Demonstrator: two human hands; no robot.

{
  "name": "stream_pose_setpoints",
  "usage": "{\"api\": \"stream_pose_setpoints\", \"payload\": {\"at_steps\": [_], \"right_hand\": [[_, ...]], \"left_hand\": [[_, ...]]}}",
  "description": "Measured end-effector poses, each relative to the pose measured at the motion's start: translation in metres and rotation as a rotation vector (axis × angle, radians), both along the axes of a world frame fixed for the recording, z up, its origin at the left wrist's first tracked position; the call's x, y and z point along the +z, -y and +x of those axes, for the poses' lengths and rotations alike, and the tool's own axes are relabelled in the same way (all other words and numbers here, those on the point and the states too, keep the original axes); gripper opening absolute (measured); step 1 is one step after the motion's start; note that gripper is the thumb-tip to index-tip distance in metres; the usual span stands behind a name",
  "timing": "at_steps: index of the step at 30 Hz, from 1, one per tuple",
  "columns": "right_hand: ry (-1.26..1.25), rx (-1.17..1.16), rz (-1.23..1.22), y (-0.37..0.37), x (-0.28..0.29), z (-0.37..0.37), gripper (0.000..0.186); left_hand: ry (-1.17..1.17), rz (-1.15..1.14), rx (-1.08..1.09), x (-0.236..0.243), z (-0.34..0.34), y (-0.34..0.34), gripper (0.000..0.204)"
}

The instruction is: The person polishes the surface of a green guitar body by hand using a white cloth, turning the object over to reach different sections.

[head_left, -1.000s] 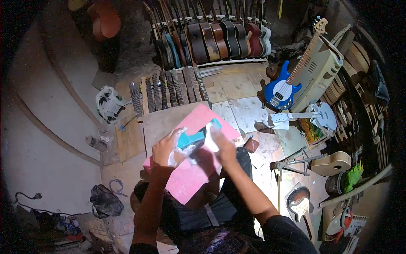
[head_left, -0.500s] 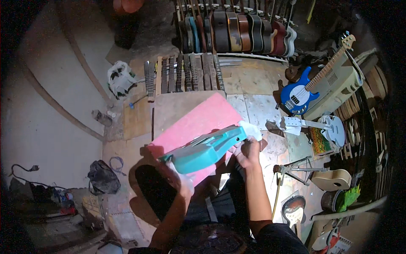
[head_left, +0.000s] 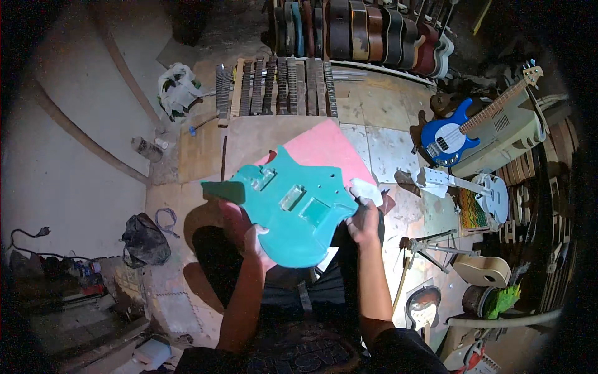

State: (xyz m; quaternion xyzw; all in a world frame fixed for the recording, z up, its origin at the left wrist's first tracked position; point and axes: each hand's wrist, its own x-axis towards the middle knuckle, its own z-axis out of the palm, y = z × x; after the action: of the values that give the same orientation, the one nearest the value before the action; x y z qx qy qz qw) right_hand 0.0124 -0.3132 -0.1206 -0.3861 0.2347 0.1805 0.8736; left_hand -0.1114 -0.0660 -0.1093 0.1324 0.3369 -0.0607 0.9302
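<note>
A teal electric guitar body (head_left: pixel 293 237), with pickup and control cavities face up, is held over a pink pad (head_left: pixel 329 142) near my lap. My left hand (head_left: pixel 255 246) grips its lower left edge, the fingers mostly hidden beneath it. At the right edge my right hand (head_left: pixel 364 221) holds the body, with a crumpled white cloth (head_left: pixel 364 187) at its fingertips. The pink pad lies partly on a brown board (head_left: pixel 252 134) and is partly hidden by the body.
Several fretboard necks (head_left: pixel 280 87) lie beyond, before racked guitars (head_left: pixel 361 31). At right are a blue bass (head_left: pixel 461 140), a white guitar (head_left: pixel 495 199), a stand (head_left: pixel 430 249), an acoustic body (head_left: pixel 473 268) and a sunburst body (head_left: pixel 422 305). A black bag (head_left: pixel 143 240) rests by the left wall.
The teal body has been lifted and turned from nearly edge-on to face up. Both hands have shifted their grip to its sides. The view has shifted, showing more floor at the bottom.
</note>
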Motion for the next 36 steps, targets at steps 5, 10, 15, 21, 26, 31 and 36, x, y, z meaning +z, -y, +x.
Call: {"api": "stream_pose_setpoints", "payload": {"at_steps": [5, 10, 15, 21, 26, 31, 36], "right_hand": [[0.170, -0.086, -0.555, -0.016, -0.052, 0.006, 0.034], [0.214, 0.152, -0.524, -0.031, -0.069, -0.020, 0.035], [0.325, 0.307, -0.695, -0.026, -0.081, -0.042, 0.045], [0.257, 0.869, -1.172, -0.037, -0.058, -0.057, 0.047], [0.588, 1.011, -1.185, -0.078, -0.002, -0.078, 0.044], [0.464, 1.086, -0.962, -0.062, -0.002, -0.098, 0.043], [0.433, 1.120, -0.795, -0.061, -0.026, -0.103, 0.050]], "left_hand": [[-0.008, 0.281, 0.149, -0.131, 0.018, -0.043, 0.061], [-0.025, 0.304, 0.134, -0.214, -0.009, -0.075, 0.057], [-0.122, 0.447, 0.108, -0.143, 0.003, -0.027, 0.054], [-0.485, 0.933, -0.031, -0.136, 0.006, -0.005, 0.062], [-0.215, 1.240, 0.110, -0.199, -0.034, -0.020, 0.069], [-0.127, 0.872, -0.190, -0.092, -0.033, 0.016, 0.053], [0.079, 0.471, -0.375, -0.067, -0.051, 0.005, 0.042]]}}
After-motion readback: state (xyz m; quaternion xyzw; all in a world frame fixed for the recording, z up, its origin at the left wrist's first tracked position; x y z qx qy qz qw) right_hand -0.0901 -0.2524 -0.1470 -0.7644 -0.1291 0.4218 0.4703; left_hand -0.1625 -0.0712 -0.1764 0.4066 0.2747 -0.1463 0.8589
